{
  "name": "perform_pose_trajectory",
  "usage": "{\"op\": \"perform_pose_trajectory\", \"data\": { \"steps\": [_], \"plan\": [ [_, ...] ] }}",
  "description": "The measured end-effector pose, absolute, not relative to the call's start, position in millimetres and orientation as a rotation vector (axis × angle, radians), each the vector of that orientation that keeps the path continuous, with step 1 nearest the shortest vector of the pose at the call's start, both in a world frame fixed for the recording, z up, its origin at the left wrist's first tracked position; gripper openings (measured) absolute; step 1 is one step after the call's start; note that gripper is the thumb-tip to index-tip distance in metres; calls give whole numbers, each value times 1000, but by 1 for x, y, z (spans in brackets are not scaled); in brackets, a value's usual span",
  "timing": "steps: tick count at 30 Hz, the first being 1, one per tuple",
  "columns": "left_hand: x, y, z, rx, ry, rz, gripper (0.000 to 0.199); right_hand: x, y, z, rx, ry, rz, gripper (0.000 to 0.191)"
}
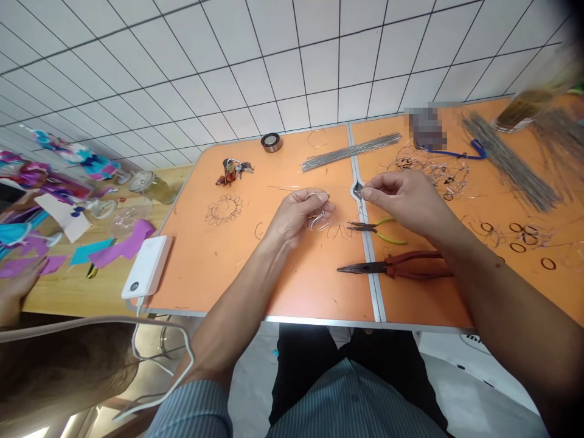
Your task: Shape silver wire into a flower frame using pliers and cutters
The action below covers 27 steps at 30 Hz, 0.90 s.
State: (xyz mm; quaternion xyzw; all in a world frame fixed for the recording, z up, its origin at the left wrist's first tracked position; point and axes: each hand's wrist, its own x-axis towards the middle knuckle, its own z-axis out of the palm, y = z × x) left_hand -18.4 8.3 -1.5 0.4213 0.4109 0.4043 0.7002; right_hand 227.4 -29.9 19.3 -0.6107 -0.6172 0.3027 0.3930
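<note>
Between the thumb and fingers of my left hand [298, 213] is a piece of thin silvery wire [316, 224], bent into loops. My right hand [399, 198] is closed in a pinch over the table's metal seam; what lies between its fingertips is too small to make out. Small pliers with yellow handles [376, 230] rest just below the right fingertips. Nearer to me, long-nose pliers with red handles [395, 266] lie partly under my right forearm. Wavy bits of wire [340, 232] are on the table between the hands.
Straight wires [351, 152] lie in a bundle behind the hands, with a thicker bundle [511, 161] at right. A flower-shaped wire ring [224, 210], keys [233, 171], a tape roll [272, 142] and a white power bank [146, 267] sit left. Another person's hand [25, 280] is at far left.
</note>
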Motion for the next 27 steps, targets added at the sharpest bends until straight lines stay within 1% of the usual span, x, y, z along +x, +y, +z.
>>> {"op": "perform_pose_trajectory", "data": {
  "steps": [10,18,25,27],
  "plan": [
    [-12,5,-14,998,892,864,44,220,-32,22,-1426,-1442,958,16],
    [-9,2,-18,984,927,841,35,220,-31,15,-1376,-1299,1140,23],
    [-6,1,-20,986,967,836,33,216,-33,14,-1389,-1388,1023,21],
    [-6,1,-17,965,970,819,33,215,-33,15,-1403,-1380,1007,24]
  ]
}}
